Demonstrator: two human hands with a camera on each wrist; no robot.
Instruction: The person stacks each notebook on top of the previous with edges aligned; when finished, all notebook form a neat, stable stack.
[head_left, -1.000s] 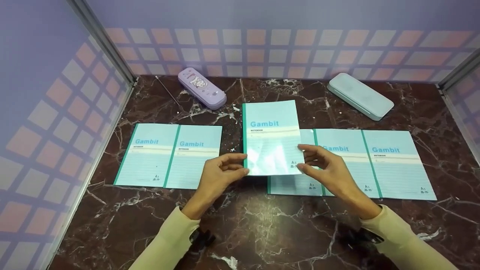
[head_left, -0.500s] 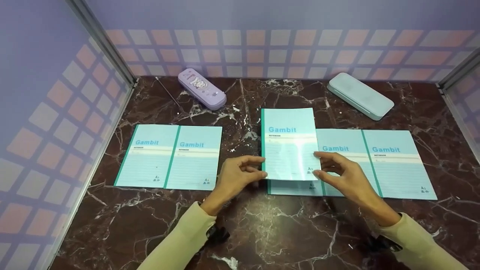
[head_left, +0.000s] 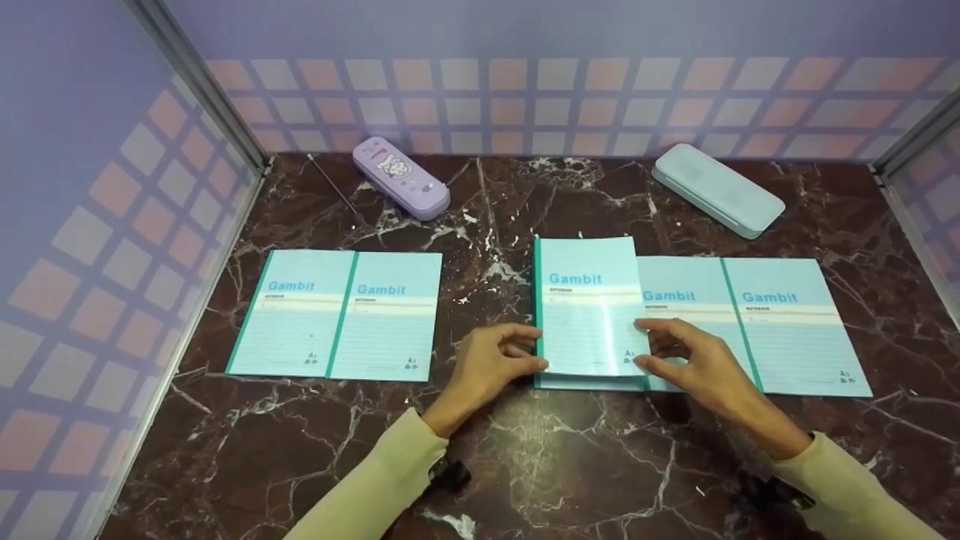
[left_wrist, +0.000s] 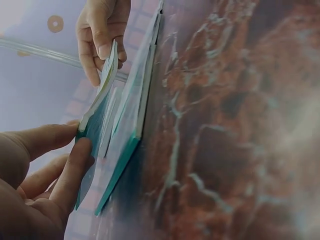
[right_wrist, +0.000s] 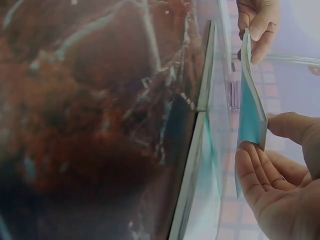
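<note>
Both hands hold a light-blue "Gambit" notebook (head_left: 589,304) by its near corners, just above the leftmost book of a right-hand row of notebooks (head_left: 757,326). My left hand (head_left: 495,364) pinches the near left corner at the green spine. My right hand (head_left: 686,356) pinches the near right corner. In the left wrist view the held notebook (left_wrist: 97,107) hovers slightly above the book beneath (left_wrist: 132,120), thumb and fingers (left_wrist: 75,165) on its corner. In the right wrist view the notebook (right_wrist: 250,110) stands edge-on between thumb and fingers (right_wrist: 260,175).
Two more Gambit notebooks (head_left: 337,322) lie overlapped at the left. A lilac pencil case (head_left: 401,178) and a pale green case (head_left: 716,190) lie near the back wall. Checked panels enclose the dark marble table (head_left: 525,457) on three sides.
The held notebook has moved right and toward me, and lower, from the table's middle to over the left book of the right-hand row. Both hands moved with it.
</note>
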